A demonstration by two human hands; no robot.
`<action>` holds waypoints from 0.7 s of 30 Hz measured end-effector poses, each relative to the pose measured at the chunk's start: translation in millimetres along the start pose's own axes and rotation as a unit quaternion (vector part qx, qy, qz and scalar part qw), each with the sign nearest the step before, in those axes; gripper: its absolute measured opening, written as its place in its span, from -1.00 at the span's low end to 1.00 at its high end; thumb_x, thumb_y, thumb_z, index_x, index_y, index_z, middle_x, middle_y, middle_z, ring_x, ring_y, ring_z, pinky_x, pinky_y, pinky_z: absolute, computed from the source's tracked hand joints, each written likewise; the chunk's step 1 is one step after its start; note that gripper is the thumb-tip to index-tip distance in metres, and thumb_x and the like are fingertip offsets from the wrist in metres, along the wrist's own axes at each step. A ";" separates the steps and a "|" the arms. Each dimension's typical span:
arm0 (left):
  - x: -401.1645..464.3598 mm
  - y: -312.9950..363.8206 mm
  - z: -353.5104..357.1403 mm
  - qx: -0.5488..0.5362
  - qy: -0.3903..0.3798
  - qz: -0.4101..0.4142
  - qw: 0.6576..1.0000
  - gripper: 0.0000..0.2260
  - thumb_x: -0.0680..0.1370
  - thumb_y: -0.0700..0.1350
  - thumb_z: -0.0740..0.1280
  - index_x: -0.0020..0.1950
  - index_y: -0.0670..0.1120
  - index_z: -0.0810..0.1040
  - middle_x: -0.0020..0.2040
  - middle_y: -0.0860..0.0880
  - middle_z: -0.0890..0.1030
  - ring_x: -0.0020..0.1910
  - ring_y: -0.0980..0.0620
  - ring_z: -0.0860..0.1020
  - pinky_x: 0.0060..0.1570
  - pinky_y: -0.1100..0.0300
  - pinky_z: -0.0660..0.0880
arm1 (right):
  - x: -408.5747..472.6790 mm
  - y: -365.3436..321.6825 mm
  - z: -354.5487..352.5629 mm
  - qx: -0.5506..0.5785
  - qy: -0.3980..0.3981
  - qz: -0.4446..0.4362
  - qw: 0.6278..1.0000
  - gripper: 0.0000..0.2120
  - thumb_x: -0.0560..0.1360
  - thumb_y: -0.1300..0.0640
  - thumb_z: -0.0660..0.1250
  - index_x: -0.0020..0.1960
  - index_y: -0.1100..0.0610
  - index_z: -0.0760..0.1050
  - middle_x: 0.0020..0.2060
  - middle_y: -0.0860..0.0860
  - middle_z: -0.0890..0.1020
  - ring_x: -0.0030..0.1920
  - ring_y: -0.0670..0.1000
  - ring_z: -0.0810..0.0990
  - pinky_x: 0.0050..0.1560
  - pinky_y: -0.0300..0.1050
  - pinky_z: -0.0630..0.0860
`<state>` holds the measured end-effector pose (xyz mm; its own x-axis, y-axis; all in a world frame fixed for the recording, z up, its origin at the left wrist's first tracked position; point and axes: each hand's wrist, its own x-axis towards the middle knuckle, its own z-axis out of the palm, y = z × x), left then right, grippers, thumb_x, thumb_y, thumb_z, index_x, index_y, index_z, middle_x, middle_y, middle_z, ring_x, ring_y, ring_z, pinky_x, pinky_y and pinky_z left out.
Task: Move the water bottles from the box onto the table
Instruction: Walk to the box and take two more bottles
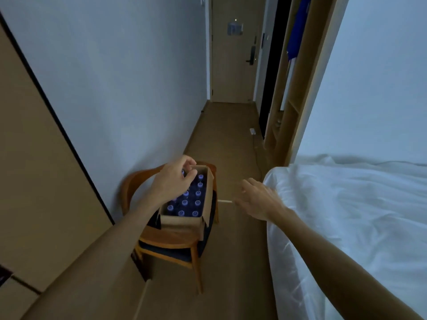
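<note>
On a wooden chair point(171, 241) beside the left wall sat an open cardboard box point(184, 221), its flaps folded out. Inside, water bottles point(184, 202) stood upright and close together in rows, only their round purple-blue caps showing from above in the dim light. The chair had a curved wooden back and a dark seat cushion, and the box took up most of the seat.

A person's bare left arm reached in from the lower left. The left hand point(172, 179) hovered over the far end of the box, palm down, fingers point(190, 175) curled in toward the thumb around a bottle top there. Whether the fingers had actually closed on that cap could not be told, as the hand hid it.

The right arm came in from the lower right. The right hand point(256, 199) hung in the air between the chair and a bed point(346, 215), fingers spread and loose, holding nothing. It was apart from the box, just beside the bed's corner.

White rumpled bedding covered the bed at the right. Between chair and bed ran a brown floor point(231, 139), leading down a narrow hallway to a closed door point(233, 65) with a dark handle. An open wooden closet point(288, 107) stood along the hallway's right side. No bottle had left the box.
</note>
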<state>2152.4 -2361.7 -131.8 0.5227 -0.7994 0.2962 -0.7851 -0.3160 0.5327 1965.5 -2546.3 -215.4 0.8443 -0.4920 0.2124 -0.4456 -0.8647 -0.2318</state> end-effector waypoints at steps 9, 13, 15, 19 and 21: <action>129.4 -37.2 54.1 0.005 0.003 -0.088 0.996 -0.77 0.58 -0.04 0.30 0.22 -0.02 0.47 0.11 0.06 0.55 0.09 0.12 0.54 0.14 0.04 0.53 | 155.1 71.7 27.3 0.053 -0.061 -0.063 0.995 -0.70 0.36 -0.46 0.03 -0.03 -0.33 0.17 -0.10 -0.26 0.34 -0.16 -0.19 0.41 -0.18 -0.09 0.40; 172.7 -62.8 74.5 0.003 0.008 -0.127 0.992 -0.80 0.58 -0.02 0.28 0.20 0.01 0.48 0.10 0.10 0.54 -0.04 0.20 0.52 -0.02 0.21 0.51 | 223.5 99.9 55.0 0.051 -0.099 -0.090 0.990 -0.69 0.43 -0.42 0.11 0.04 -0.29 0.28 -0.04 -0.26 0.42 -0.08 -0.16 0.49 -0.10 -0.05 0.53; 189.1 -79.5 82.7 0.009 0.007 -0.144 0.989 -0.81 0.58 -0.03 0.29 0.19 0.02 0.48 0.08 0.12 0.54 -0.16 0.24 0.48 -0.08 0.26 0.46 | 250.9 108.1 68.9 0.045 -0.125 -0.098 0.986 -0.73 0.45 -0.38 0.12 0.04 -0.27 0.30 -0.06 -0.25 0.43 -0.10 -0.17 0.50 -0.10 -0.05 0.55; 220.3 -120.2 96.7 0.009 0.014 -0.166 0.986 -0.83 0.58 -0.06 0.28 0.16 0.01 0.48 0.03 0.14 0.53 -0.19 0.26 0.47 -0.12 0.25 0.43 | 303.0 114.9 93.4 0.059 -0.169 -0.107 0.978 -0.74 0.44 -0.33 0.13 0.02 -0.22 0.32 -0.03 -0.23 0.44 -0.04 -0.14 0.51 -0.08 -0.06 0.52; 236.7 -144.1 104.2 0.006 0.021 -0.177 0.984 -0.87 0.58 -0.03 0.27 0.12 0.06 0.48 -0.02 0.18 0.52 -0.20 0.24 0.50 -0.15 0.23 0.46 | 332.0 113.7 106.7 0.068 -0.194 -0.106 0.973 -0.70 0.43 -0.33 0.12 0.06 -0.22 0.34 0.03 -0.20 0.45 -0.01 -0.12 0.51 -0.03 -0.02 0.50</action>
<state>2354.7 -2558.6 -221.0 0.7775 -0.6163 0.1255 -0.5548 -0.5781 0.5983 2226.9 -2797.2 -272.6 0.9737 -0.2057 -0.0983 -0.2273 -0.9087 -0.3501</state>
